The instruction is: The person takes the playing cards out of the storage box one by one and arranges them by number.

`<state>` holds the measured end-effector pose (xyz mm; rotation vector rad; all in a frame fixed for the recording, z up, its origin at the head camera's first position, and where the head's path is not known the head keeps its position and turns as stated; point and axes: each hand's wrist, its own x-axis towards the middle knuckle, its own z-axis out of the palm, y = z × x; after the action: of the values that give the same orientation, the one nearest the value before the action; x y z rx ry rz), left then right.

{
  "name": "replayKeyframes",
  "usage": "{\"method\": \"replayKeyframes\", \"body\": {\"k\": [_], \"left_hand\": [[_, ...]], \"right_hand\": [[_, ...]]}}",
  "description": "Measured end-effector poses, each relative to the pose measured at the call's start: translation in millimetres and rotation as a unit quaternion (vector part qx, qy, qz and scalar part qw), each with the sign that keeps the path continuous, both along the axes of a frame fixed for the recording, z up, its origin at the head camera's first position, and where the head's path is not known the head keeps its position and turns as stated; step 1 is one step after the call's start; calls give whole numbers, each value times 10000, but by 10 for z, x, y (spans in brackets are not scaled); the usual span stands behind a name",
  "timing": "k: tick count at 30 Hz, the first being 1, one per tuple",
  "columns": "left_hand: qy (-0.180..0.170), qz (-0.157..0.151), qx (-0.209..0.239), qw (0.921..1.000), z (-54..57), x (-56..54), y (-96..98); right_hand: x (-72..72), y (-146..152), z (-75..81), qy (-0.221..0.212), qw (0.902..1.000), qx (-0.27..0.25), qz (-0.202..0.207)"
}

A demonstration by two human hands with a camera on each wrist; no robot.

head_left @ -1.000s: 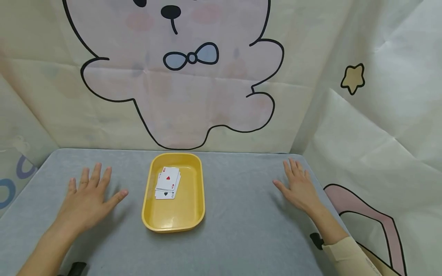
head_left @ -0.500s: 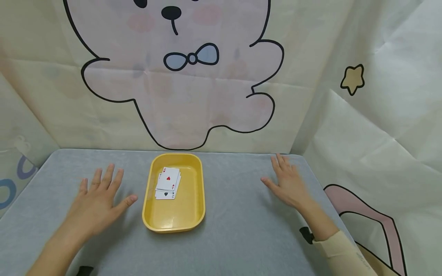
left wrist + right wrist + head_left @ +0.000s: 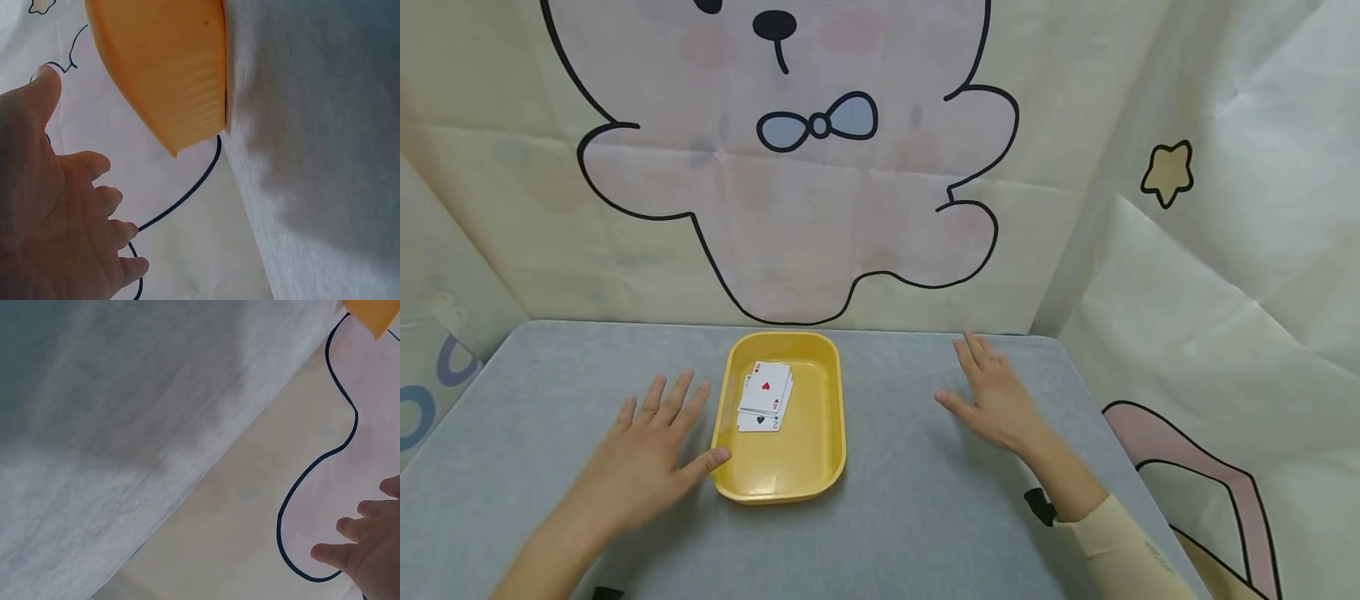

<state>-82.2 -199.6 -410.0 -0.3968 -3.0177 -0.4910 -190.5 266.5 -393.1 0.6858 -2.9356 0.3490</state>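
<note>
A yellow tray (image 3: 775,475) stands near the middle of the table. Inside it, toward the upper left, lies a small stack of playing cards (image 3: 765,392); the ace of hearts is face up on top and a two of spades peeks out beneath. My left hand (image 3: 643,467), fingers spread, is just left of the tray, its thumb overlapping the tray's left rim in the head view. The left wrist view shows this hand (image 3: 62,206) beside the tray's outer wall (image 3: 169,75). To the right of the tray, my right hand (image 3: 996,404) hovers over the table with fingers extended, holding nothing.
A grey-blue cloth (image 3: 895,533) covers the table. Behind it hangs a pale curtain (image 3: 925,225) with a cartoon animal print, and more printed fabric (image 3: 1225,275) closes off the right side. Black straps (image 3: 1040,506) show at the wrists.
Both hands have moved inward toward the tray, the left one to the right and the right one to the left. Tray and cards have stayed in place.
</note>
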Motion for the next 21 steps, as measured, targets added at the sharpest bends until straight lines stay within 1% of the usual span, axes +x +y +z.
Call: {"method": "replayKeyframes", "body": {"k": [8, 13, 18, 21], "left_hand": [[65, -223, 110, 9997, -13, 35, 125], [124, -342, 115, 9993, -31, 40, 174], [114, -329, 166, 9993, -62, 58, 188], [109, -323, 163, 9993, -75, 66, 193]], "right_hand": [[4, -186, 33, 53, 9995, 18, 299], [-9, -317, 62, 18, 9992, 11, 393], [-27, -481, 67, -73, 9988, 112, 470], [-37, -578, 78, -102, 9982, 57, 596]]}}
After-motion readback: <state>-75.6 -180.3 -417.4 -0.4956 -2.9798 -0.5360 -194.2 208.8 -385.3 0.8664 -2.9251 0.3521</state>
